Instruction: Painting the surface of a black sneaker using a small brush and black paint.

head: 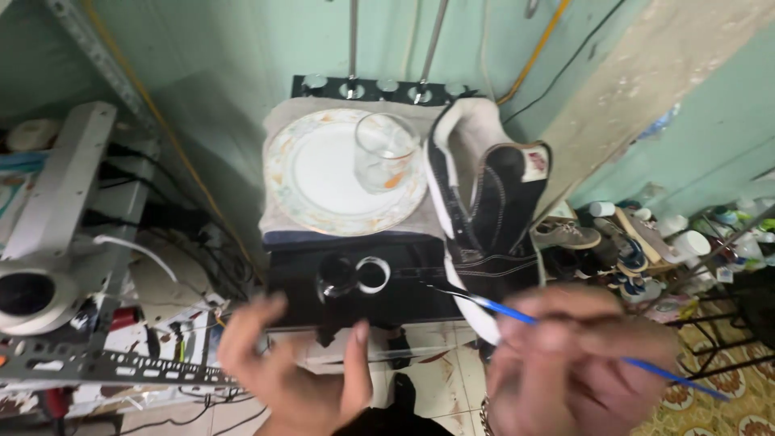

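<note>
While the right hand (577,355) grips a blue paintbrush (517,315), left hand (295,363) open, near a black sneaker (484,210).

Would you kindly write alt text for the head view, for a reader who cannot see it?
The right hand holds a thin blue paintbrush near a black-and-white high-top shoe, while the left hand hangs open. Behind them, a glass rests on a plate.

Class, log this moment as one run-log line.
left hand: open, empty, below black stand | right hand: holds blue paintbrush, tip near black shoe | plate, glass on stand
</note>
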